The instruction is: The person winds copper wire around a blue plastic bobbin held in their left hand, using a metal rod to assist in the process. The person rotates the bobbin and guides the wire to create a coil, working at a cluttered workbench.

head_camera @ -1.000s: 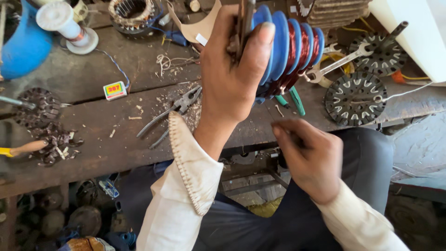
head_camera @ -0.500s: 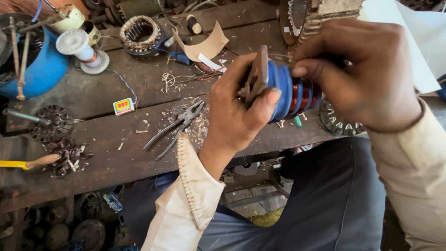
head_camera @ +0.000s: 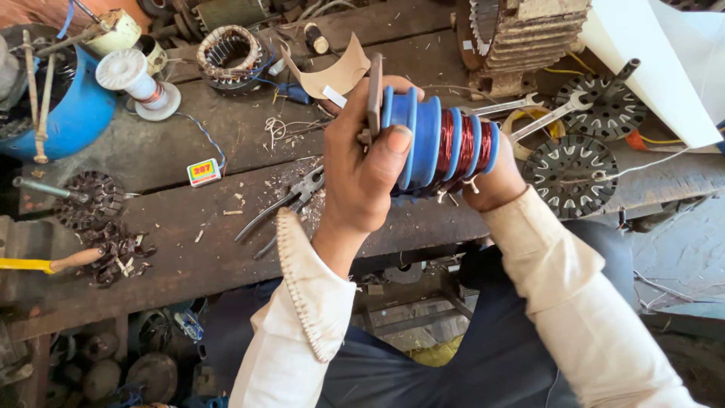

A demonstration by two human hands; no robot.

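Both hands hold the blue coil former (head_camera: pixel 438 147) level above the wooden bench (head_camera: pixel 189 249): left hand (head_camera: pixel 366 177) clamps its near-left end, right hand (head_camera: pixel 495 185) cups underneath, keeping copper windings exposed.

Bright daylight falls from about 1 o'clock, glaring off the white sheet (head_camera: pixel 664 68) there. The table (head_camera: pixel 189 249) is sharp and evenly lit; beneath it, toward 7 o'clock, deep shadow.
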